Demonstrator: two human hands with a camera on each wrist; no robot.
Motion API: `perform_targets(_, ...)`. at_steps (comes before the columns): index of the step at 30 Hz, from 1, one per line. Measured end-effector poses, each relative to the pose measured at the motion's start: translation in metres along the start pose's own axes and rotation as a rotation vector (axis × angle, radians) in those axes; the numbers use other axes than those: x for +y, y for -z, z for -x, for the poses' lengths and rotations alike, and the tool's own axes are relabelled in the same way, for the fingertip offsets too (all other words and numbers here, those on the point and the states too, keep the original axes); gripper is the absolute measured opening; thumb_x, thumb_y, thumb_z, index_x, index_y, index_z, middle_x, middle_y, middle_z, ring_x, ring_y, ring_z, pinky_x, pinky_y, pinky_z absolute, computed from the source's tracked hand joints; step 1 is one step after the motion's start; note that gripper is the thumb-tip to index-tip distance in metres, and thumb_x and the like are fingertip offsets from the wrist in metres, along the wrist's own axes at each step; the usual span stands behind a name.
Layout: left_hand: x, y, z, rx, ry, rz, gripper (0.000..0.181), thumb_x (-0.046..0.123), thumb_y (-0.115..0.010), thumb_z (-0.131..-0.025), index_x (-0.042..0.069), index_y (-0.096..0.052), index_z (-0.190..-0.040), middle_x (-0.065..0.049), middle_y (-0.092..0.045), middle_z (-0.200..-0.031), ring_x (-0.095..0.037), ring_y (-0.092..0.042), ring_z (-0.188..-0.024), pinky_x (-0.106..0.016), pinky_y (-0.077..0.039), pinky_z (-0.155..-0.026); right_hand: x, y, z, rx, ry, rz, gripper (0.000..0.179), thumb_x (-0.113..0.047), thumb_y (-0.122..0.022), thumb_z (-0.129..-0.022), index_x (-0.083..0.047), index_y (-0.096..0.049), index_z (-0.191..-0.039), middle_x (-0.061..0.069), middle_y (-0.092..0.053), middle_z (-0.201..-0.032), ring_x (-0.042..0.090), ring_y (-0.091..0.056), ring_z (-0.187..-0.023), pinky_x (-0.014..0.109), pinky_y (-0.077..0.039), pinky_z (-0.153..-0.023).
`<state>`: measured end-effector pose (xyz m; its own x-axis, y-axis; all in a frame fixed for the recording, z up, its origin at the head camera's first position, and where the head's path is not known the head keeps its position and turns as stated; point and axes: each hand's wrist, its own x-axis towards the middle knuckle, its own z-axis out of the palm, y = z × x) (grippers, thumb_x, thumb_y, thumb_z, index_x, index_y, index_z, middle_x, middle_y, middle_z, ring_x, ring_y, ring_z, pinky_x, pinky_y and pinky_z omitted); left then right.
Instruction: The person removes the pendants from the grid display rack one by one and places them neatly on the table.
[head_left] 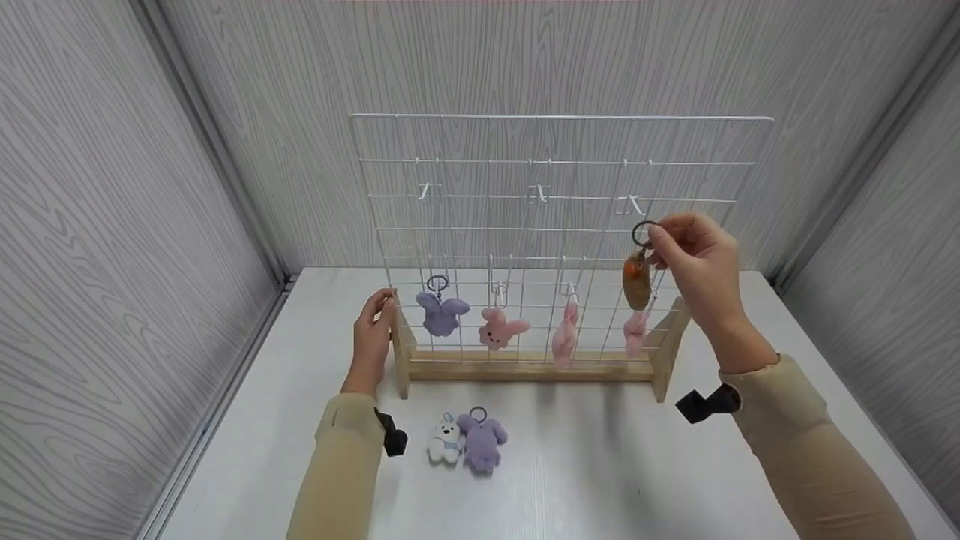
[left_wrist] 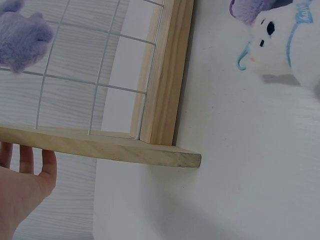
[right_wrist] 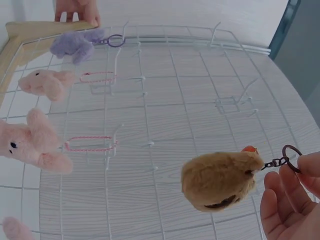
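Note:
My right hand pinches the dark metal ring of a brown plush keychain. In the right wrist view the furry brown body hangs from a short chain, with a bit of orange near its top. The ring is just below the upper right hook of a white wire grid rack. My left hand rests its fingers on the rack's left wooden side foot; in the left wrist view the fingertips touch the wood's edge.
On lower hooks hang a purple plush and pink plushes, including a bunny, a side-on one and one at right. A white plush and another purple plush lie on the white table. Upper hooks project forward.

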<state>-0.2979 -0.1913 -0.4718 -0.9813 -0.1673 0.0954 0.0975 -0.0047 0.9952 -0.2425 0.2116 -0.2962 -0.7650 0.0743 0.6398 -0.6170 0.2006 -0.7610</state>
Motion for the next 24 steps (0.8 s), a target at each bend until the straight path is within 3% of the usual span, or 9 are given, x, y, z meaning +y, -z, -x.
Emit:
perform_targets(5,0.0,0.001,0.0,0.005,0.007,-0.009,0.04,0.036,-0.045,-0.098,0.017,-0.046,-0.133,-0.008,-0.036,-0.138,-0.024,-0.038,-0.123,-0.046,-0.036,-0.097,0.006,-0.007,0.016,-0.028,-0.044,0.038,0.014,-0.001,-0.063,-0.087,0.011,-0.06,-0.093,0.016,-0.06,-0.076,0.017,-0.059,-0.062,0.021,-0.049,-0.057)
perform_targets(12,-0.001,0.001,-0.002,0.002,0.011,-0.008,0.04,0.036,-0.045,-0.098,0.019,-0.045,-0.134,-0.007,-0.036,-0.138,-0.023,-0.038,-0.124,-0.046,-0.036,-0.098,-0.002,-0.022,0.038,-0.095,-0.11,0.095,0.011,0.003,-0.061,-0.088,0.012,-0.059,-0.093,0.023,-0.058,-0.079,0.022,-0.059,-0.064,0.021,-0.05,-0.059)
perform_targets(24,-0.003,0.003,-0.004,0.004,0.016,-0.014,0.043,0.036,-0.045,-0.098,0.016,-0.044,-0.136,-0.007,-0.036,-0.139,-0.023,-0.037,-0.125,-0.046,-0.037,-0.098,0.018,-0.036,0.065,-0.159,-0.158,0.009,0.007,0.005,-0.061,-0.087,0.011,-0.06,-0.09,0.019,-0.059,-0.081,0.025,-0.058,-0.065,0.023,-0.051,-0.06)
